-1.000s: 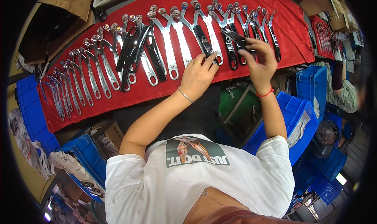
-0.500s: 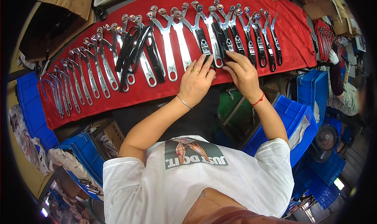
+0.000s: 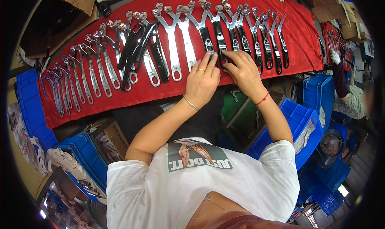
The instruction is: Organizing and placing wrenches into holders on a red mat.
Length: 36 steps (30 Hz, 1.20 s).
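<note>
Had left hand (image 3: 203, 84) half-bent at black-sleeved handle (image 3: 207, 39), right hand (image 3: 245, 74) loosely curled at neighbouring handle (image 3: 219, 34) (couldn't tell whether gripping either), over red cloth (image 3: 297, 40)

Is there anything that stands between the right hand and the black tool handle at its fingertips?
Nothing visible does: the right hand touches the black tool handle near its lower end. The left hand is beside it, not between.

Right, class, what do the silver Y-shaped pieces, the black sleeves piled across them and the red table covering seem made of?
Silver Y-shaped pieces: probably polished metal, given bright, mirror-like glints.
Black sleeves: glossy, perhaps plastic or rubber; the smooth highlights leave it open.
Red table covering: fabric, apparently velvety, judging by its soft sheen and creases.
</note>
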{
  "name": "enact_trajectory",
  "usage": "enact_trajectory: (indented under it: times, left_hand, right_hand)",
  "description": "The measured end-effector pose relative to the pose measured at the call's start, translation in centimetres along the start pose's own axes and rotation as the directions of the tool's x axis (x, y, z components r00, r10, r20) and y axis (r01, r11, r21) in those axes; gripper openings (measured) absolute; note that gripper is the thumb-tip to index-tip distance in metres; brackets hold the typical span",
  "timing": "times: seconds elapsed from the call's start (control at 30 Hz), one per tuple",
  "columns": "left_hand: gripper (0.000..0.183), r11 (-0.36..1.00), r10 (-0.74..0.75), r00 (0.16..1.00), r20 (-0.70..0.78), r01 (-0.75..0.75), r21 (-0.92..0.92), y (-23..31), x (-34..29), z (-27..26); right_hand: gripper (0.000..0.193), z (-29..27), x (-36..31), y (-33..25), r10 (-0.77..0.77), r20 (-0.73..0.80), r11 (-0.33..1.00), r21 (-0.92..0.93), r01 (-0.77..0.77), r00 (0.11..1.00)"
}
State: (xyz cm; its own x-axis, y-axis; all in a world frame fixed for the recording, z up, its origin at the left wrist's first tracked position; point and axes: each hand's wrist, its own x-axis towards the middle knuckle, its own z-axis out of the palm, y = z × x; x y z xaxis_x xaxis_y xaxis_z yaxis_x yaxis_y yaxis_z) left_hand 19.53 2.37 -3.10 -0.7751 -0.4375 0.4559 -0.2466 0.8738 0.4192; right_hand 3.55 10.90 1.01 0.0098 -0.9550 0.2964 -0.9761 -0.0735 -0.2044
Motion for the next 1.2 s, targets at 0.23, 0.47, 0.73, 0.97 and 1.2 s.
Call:
enact_trajectory:
  times: [0.23,0.47,0.73,0.97,1.2]
  left_hand:
    - [0.015,0.999,0.041,0.999,-0.002,-0.041,0.024,-0.8,-0.4,-0.1]
    - [0.017,0.994,0.092,0.995,0.024,-0.093,0.05,-1.5,-0.5,0.1]
    - [0.029,0.993,-0.106,0.994,-0.038,0.104,-0.058,-7.6,-1.5,-8.5]
    - [0.019,0.904,-0.357,0.921,-0.157,0.383,0.19,-18.1,0.2,-14.2]
    - [0.019,0.937,-0.338,0.941,0.026,0.333,0.109,-17.8,1.3,-15.6]
  right_hand:
    - [0.01,-0.2,0.1,-0.2,0.036,0.043,0.997,0.07,-0.039,0.998]
    - [0.029,-0.1,2.2,-0.8,0.053,-0.019,0.996,0.076,-0.052,0.998]
    - [0.04,0.4,4.1,-1.8,0.024,0.214,0.999,-0.05,-0.013,0.977]
    - [0.015,2.7,9.7,-7.2,0.093,-0.058,0.979,0.185,-0.081,0.994]
    - [0.031,7.8,17.8,-9.6,0.275,-0.002,0.96,0.059,-0.275,0.961]
